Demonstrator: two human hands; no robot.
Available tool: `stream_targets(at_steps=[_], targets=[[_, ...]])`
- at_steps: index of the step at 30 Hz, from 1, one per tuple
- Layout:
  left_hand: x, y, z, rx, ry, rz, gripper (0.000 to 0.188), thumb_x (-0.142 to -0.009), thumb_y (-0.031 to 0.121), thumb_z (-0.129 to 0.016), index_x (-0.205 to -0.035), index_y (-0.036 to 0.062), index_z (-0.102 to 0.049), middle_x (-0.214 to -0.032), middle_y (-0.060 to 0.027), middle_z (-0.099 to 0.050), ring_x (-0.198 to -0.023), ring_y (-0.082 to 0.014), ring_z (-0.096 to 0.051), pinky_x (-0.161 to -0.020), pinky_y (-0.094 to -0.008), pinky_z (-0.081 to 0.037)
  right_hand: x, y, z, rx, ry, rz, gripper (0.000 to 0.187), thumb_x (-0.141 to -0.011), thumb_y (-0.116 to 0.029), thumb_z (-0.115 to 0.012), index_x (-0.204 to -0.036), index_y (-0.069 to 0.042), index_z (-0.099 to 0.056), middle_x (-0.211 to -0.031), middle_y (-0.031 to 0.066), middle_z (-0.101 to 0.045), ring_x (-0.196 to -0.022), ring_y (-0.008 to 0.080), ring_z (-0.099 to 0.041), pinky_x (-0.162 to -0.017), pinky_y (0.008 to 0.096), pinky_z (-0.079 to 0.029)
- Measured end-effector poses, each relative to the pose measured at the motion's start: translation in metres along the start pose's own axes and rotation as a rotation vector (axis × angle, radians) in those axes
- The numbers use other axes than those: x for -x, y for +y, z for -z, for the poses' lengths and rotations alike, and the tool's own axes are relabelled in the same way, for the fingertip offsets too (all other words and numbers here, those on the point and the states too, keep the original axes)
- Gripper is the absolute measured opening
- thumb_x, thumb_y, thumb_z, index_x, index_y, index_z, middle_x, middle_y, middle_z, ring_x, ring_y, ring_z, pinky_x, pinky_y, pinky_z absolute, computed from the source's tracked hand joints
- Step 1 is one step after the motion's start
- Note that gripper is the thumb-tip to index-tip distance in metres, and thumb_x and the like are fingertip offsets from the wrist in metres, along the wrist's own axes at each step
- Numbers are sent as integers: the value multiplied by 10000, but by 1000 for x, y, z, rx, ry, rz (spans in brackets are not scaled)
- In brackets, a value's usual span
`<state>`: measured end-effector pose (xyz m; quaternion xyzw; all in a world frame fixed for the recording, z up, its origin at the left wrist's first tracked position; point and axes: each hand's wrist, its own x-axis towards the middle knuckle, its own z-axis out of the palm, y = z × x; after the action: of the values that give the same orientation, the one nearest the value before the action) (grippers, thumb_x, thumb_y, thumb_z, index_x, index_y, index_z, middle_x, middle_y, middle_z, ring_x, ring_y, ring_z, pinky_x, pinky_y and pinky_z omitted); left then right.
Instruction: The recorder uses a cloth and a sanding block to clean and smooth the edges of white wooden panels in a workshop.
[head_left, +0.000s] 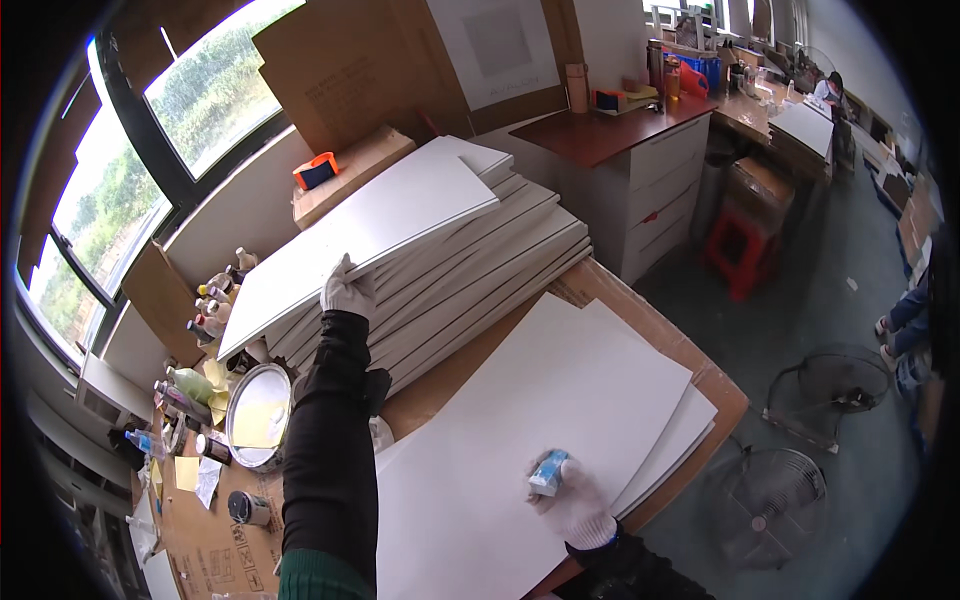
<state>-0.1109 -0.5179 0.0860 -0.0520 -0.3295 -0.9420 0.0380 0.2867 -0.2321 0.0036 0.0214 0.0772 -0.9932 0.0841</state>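
Note:
My left hand, in a white knit glove, reaches forward and is closed on the near edge of the top white panel of a tall stack. Below it, several more white panels lie piled unevenly. Gloved as well, my right hand grips a small blue-and-white block; its exact kind I cannot make out. That hand is over a large white sheet lying flat in front of me. Further white sheets stick out from under its right side.
Cardboard covers the worktable. At left stand a round white lid, a dark jar and several bottles. An orange-and-dark-blue tape roll sits on a box behind the stack. Floor fans and a red stool are at right.

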Motion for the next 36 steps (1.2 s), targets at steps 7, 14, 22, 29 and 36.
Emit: stream_targets(at_steps=[7, 14, 22, 29, 36], targets=[[17, 15, -27, -764, 180, 386, 296, -1015, 314, -578, -1040, 19, -590, -1002, -121, -676, -841, -230, -694, -750, -287, -618, 4, -1, 3, 23, 29, -19, 327, -942, -206, -646, -1192, -7, -580, -1091, 145, -637, -970, 249, -650, -844, 405, -552], [45, -29, -56, -897, -135, 333, 394, -1017, 394, -560, -1049, 15, -665, -918, -145, -724, -742, -201, -713, -570, -260, -573, 10, 1, -5, 74, 97, 24, 331, -957, -218, -622, -1192, 11, -581, -1077, 133, -647, -948, 234, -653, -846, 391, -551], [233, 77, -72, -1189, -457, 703, 512, -1018, 441, -528, -1197, -32, -608, -941, -177, -722, -710, -207, -719, -530, -290, -570, -3, 1, 5, 150, -32, 96, 302, -992, -238, -589, -1175, 1, -602, -1111, 110, -664, -962, 198, -649, -888, 370, -545], [467, 217, -67, -1224, -107, 981, 679, -978, 484, -549, -1327, -95, -485, -1196, -287, -631, -942, -384, -715, -574, -382, -620, -26, -40, 22, 623, -63, 334, 281, -1026, -202, -520, -1237, -25, -574, -1190, 134, -647, -1054, 255, -642, -956, 422, -522], [611, 168, 17, -1468, 169, 839, 574, -1004, 310, -520, -1426, -59, -399, -1358, -247, -559, -1187, -350, -614, -922, -400, -533, -55, -218, 10, 2117, 443, 683, 363, -886, -391, -568, -899, -45, -675, -912, 199, -678, -917, 380, -647, -824, 458, -488]])
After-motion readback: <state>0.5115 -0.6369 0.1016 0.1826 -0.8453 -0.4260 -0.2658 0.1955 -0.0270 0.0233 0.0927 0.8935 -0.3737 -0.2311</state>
